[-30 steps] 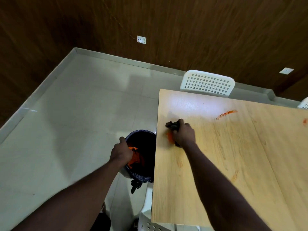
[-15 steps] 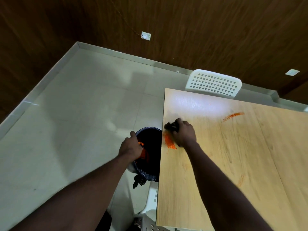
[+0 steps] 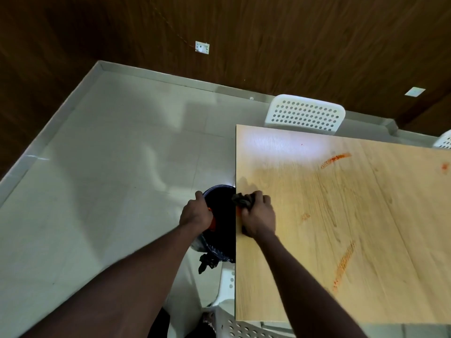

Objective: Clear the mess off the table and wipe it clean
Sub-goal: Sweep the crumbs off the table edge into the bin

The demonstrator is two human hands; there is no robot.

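- Right hand [image 3: 258, 215] sits at the left edge of the table [image 3: 353, 301]. Its fingers are curled tight round a dark cloth [image 3: 242, 200] and press it onto the wood.
- The cloth is bunched up, with a wad poking out past the knuckles on the far side.
- A small patch of orange mess [image 3: 240, 210] shows just under the cloth, right at the table's edge.
- Left hand [image 3: 195, 213] is off the table, fingers hooked over the rim of a dark bin [image 3: 217, 188] and gripping it.
- The bin stands hard against the table's left edge (touching or just beside, cannot tell), its mouth lower than the tabletop.
- Orange scraps [image 3: 212, 224] lie inside the bin, beside the left hand.
- A dark liner bag [image 3: 207, 261] hangs off the bin's near side.
- Orange smears mark the light wood: a far streak [image 3: 335, 158], a long near streak [image 3: 344, 264], a faint smudge [image 3: 305, 217] between them and a spot [image 3: 445, 166] at the right.
- A white chair [image 3: 305, 114] with a holed back stands at the table's far end.
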